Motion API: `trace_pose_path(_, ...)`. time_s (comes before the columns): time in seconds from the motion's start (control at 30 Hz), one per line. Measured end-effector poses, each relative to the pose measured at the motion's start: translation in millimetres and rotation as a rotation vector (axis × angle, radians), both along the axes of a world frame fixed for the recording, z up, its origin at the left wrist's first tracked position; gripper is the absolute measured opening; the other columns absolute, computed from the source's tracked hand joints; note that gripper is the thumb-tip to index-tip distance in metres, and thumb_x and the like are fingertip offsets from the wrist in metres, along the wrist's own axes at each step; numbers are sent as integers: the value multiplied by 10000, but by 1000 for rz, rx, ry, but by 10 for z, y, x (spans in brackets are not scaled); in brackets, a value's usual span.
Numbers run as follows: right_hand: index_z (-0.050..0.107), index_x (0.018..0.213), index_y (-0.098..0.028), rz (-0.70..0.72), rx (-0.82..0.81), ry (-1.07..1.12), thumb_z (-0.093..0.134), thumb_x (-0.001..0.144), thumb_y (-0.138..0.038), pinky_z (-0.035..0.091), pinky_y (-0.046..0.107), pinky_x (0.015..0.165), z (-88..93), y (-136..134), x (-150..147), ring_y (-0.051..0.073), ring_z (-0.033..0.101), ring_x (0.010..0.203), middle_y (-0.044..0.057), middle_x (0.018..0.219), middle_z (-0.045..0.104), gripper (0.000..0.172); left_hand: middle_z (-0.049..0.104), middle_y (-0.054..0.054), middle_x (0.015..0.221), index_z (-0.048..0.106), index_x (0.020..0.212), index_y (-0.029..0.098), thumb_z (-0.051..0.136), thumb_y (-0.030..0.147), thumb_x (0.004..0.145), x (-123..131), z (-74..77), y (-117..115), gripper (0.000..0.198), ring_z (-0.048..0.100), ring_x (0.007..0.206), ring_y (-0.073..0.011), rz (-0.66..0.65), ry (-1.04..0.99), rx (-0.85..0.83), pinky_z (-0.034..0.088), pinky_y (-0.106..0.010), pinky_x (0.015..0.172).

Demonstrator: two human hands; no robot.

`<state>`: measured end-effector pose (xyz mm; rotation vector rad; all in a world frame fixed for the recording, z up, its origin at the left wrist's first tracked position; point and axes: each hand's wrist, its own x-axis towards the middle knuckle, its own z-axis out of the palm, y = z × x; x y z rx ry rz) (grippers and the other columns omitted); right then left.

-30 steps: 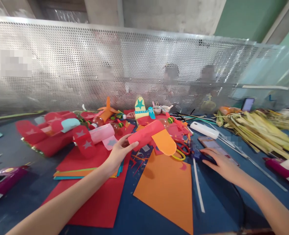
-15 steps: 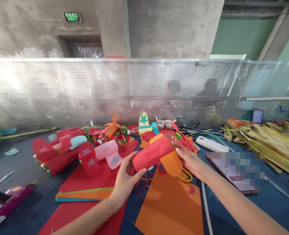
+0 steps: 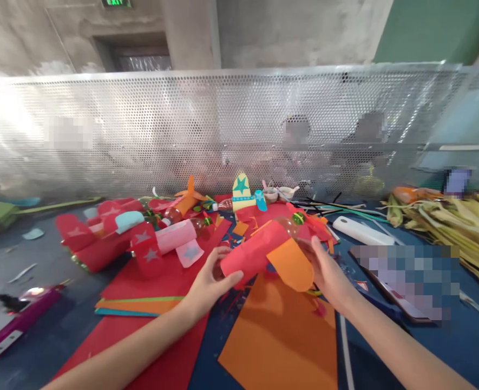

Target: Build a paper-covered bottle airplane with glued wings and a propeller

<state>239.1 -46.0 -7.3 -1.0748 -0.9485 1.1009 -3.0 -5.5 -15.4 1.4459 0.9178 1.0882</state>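
A plastic bottle wrapped in red paper is held above the table between both hands. An orange paper flap hangs from its underside and a green cap shows at its far end. My left hand is closed around the near end of the wrapped bottle. My right hand grips the far end by the bottle's clear neck. Below them lies a large orange sheet on the blue table.
Finished red paper aeroplanes sit at the left and a yellow rocket at the back. Red sheets lie under my left arm. A purple glue gun is at the left, a phone and palm leaves at the right. A perforated metal screen closes the back.
My right hand left the phone at the right and came over to grip the far end of the wrapped bottle. My left hand kept hold of the near end.
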Motion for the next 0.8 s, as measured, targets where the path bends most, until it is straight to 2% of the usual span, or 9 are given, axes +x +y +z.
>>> trace_pose_path(0.07, 642, 937, -220, -19, -19, -40, 527, 738, -719, 534, 402, 781, 3, -9, 7, 280, 670, 964, 99, 955, 736, 549, 622, -35, 975, 489, 1081, 222, 695, 475, 710, -24, 104, 30, 494, 641, 852, -191, 44, -35, -155, 536, -317, 771)
trace_pose_path(0.13, 620, 931, -220, -72, -33, -131, 590, 710, -681, 544, 377, 743, -4, -24, 6, 260, 681, 907, 99, 947, 731, 512, 620, -19, 977, 491, 1061, 225, 704, 466, 699, -68, 188, 97, 484, 637, 856, -171, 119, -89, -171, 531, -292, 778)
trace_pose_path(0.2, 591, 901, -219, -117, -32, -228, 637, 687, -643, 546, 353, 715, -17, -36, 4, 248, 678, 883, 97, 940, 722, 476, 618, -14, 938, 503, 1030, 219, 701, 474, 684, -134, 241, 208, 473, 633, 843, -169, 204, -76, -85, 531, -285, 759)
trace_pose_path(0.27, 557, 876, -223, -136, -18, -317, 631, 692, -626, 542, 343, 709, -25, -44, 7, 242, 672, 869, 87, 909, 705, 450, 602, -14, 931, 512, 1036, 216, 703, 465, 662, -219, 259, 353, 488, 620, 844, -168, 302, 50, 91, 526, -277, 744)
trace_pose_path(0.4, 533, 832, -231, -127, 32, -571, 592, 743, -542, 521, 351, 720, -15, -71, 18, 232, 653, 797, 56, 810, 656, 328, 593, -69, 1060, 525, 1041, 196, 691, 486, 642, -392, 190, 636, 520, 627, 844, -197, 355, 395, 357, 546, -332, 725)
trace_pose_path(0.47, 556, 811, -234, -42, 53, -741, 574, 782, -443, 513, 352, 715, -13, -99, 5, 223, 651, 753, 45, 780, 660, 212, 615, -90, 1048, 526, 1047, 181, 647, 500, 683, -444, 120, 729, 499, 647, 848, -215, 340, 558, 417, 553, -362, 741)
trace_pose_path(0.6, 605, 815, -230, 130, 92, -1052, 593, 785, -249, 505, 379, 757, -63, -169, -78, 234, 658, 802, 45, 830, 696, 37, 644, -109, 1036, 550, 1046, 179, 680, 452, 674, -457, 6, 793, 479, 638, 928, -281, 339, 655, 440, 500, -469, 869)
trace_pose_path(0.7, 633, 845, -205, 153, 126, -1180, 700, 732, -214, 477, 452, 819, -116, -217, -147, 289, 633, 892, 76, 896, 691, 131, 617, -125, 1135, 543, 1100, 188, 684, 424, 696, -438, -24, 775, 489, 593, 1047, -306, 353, 716, 505, 431, -494, 962)
trace_pose_path(0.8, 645, 883, -182, 146, 172, -1400, 733, 740, -261, 476, 489, 809, -130, -257, -191, 314, 628, 898, 96, 924, 684, 185, 593, -125, 1157, 518, 1155, 188, 667, 412, 726, -429, -44, 748, 506, 575, 1076, -292, 361, 762, 562, 448, -462, 952)
